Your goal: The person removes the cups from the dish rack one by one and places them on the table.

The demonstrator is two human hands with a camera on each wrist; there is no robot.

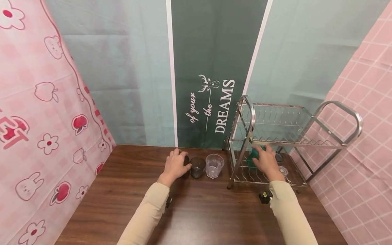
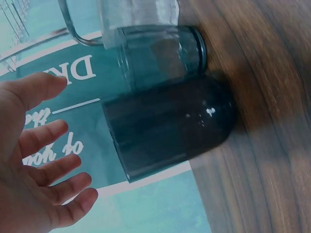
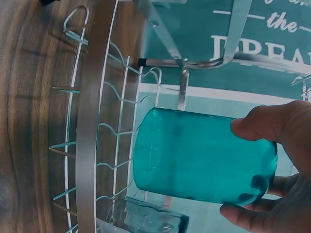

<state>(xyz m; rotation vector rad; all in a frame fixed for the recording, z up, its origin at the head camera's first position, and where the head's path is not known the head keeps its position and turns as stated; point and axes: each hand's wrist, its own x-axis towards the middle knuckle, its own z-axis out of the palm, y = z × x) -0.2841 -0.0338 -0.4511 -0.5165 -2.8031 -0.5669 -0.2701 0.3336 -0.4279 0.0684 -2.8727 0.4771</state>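
In the right wrist view a teal cup [image 3: 199,158] is in the lower tier of the metal dish rack [image 1: 249,124]. My right hand [image 1: 268,162] grips it near the rim, thumb on one side and fingers on the other. On the table my left hand [image 1: 175,164] is at a very dark cup [image 2: 170,126], its fingers spread and relaxed. A gap shows between those fingers and the cup's rim in the left wrist view. Beside the dark cup stand a grey see-through cup [image 1: 197,167] and a clear cup [image 1: 214,166], both upright.
Inside the lower tier, to the right of my right hand, are a clear glass [image 1: 283,171] and a dark round item [image 1: 279,157]. The two-tier rack stands at the right of the wooden table [image 1: 196,217]. Hanging cloths [image 1: 134,85] bound the back and both sides.
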